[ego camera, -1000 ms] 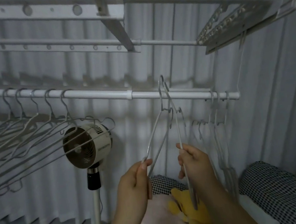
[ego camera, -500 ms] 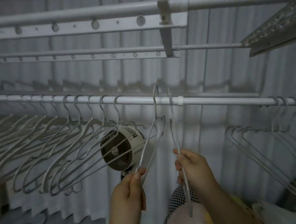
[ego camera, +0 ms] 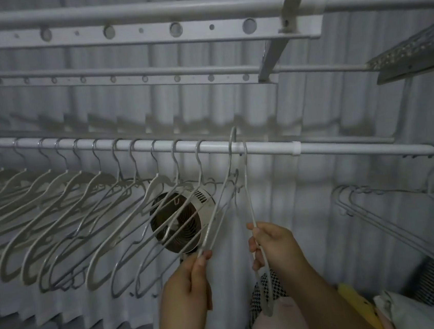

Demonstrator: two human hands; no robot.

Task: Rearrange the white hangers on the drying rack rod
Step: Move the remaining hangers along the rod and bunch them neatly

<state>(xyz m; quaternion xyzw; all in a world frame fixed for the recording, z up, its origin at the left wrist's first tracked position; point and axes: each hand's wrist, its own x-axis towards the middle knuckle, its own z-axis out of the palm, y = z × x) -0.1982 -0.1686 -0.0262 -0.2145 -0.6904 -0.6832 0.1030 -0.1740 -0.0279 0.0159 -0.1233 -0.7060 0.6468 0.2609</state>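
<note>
Mid-frame, under rod [ego camera: 268,150]: left hand [ego camera: 186,288] pinches left hanger [ego camera: 216,204], right hand [ego camera: 275,249] grips right hanger [ego camera: 248,193]; close hooks [ego camera: 233,138] may tangle.

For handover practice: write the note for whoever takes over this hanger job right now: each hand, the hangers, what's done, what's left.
Left hand pinches the lower end of one white hanger; right hand grips a second hanger.
Both hooks are at the rod.
Done: a spaced row to their left.
Left: seat these two, then probably space the bunch at the rod's right end.
</note>
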